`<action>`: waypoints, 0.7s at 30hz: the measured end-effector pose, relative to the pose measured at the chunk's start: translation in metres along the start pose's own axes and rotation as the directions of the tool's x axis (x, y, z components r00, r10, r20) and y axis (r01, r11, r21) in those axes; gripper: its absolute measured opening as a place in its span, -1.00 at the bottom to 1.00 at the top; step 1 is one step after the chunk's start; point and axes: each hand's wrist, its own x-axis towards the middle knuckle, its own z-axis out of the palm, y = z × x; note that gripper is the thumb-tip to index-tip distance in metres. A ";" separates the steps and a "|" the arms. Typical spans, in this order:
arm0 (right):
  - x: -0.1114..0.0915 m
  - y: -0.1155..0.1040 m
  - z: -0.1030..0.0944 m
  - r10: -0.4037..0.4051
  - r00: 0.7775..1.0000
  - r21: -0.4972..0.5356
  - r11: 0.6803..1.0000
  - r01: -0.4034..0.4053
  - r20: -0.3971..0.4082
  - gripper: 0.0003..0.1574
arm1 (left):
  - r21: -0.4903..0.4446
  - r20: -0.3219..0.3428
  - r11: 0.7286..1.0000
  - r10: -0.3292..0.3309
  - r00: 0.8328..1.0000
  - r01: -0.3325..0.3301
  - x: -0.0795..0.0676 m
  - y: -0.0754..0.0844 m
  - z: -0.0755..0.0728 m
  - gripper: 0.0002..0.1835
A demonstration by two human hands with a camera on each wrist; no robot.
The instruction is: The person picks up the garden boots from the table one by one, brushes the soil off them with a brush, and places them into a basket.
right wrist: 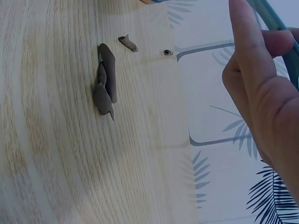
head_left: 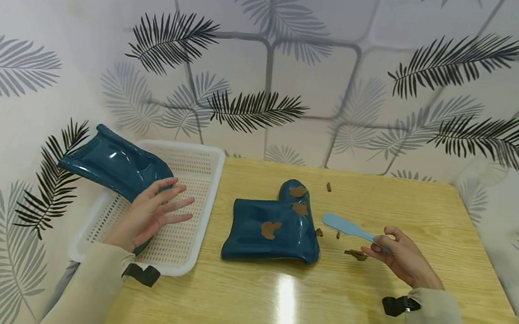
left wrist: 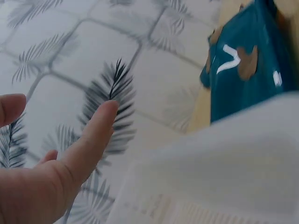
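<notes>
A dark teal, glossy rain boot [head_left: 254, 214] lies on its side on the table, with brown mud-like patches [head_left: 271, 230] on it. A second teal boot [head_left: 117, 160] lies across the white basket [head_left: 210, 199], its shaft jutting past the rim at the upper left. Over this boot and basket is my left hand [head_left: 154, 214], fingers spread and holding nothing; whether it touches the boot I cannot tell. My right hand [head_left: 403, 256] pinches the handle of a light blue spatula [head_left: 347, 227]. The spatula's flat blade points left, towards the boot on the table.
Brown curled scraps [right wrist: 105, 84] lie on the wooden table [head_left: 366, 321] right of the boot, several of them scattered. A smaller scrap [head_left: 329, 187] sits nearer the back edge. Behind the table stands a wall with a leaf pattern [head_left: 255, 111].
</notes>
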 end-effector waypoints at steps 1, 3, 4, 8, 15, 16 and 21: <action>0.000 0.000 0.000 -0.001 1.000 -0.002 1.000 0.001 0.000 -0.72 | -0.002 0.023 1.000 -0.007 1.000 0.007 0.000 -0.004 0.006 -0.62; 0.001 0.000 0.001 -0.001 1.000 -0.003 1.000 0.001 -0.002 -0.72 | -0.004 0.066 1.000 -0.019 0.998 0.020 0.001 -0.011 0.017 -0.62; 0.001 -0.001 0.002 -0.001 1.000 -0.003 1.000 0.001 0.001 -0.72 | -0.009 0.086 1.000 -0.025 0.996 0.026 0.001 -0.015 0.022 -0.62; 0.001 -0.001 0.004 -0.005 1.000 0.014 1.000 0.005 0.009 -0.72 | -0.035 0.125 0.997 -0.057 0.991 0.062 0.002 -0.030 0.039 -0.60; 0.004 -0.002 0.007 -0.004 1.000 0.035 0.999 0.004 0.006 -0.71 | -0.064 0.154 0.989 -0.122 0.981 0.133 0.000 -0.056 0.061 -0.43; 0.004 -0.002 0.007 -0.002 1.000 0.038 0.999 0.002 0.006 -0.71 | -0.069 0.151 0.988 -0.128 0.980 0.139 0.000 -0.059 0.063 -0.41; 0.006 -0.001 0.007 -0.004 1.000 0.046 0.999 0.003 0.010 -0.72 | -0.095 0.097 0.985 -0.135 0.986 0.144 0.001 -0.076 0.071 -0.40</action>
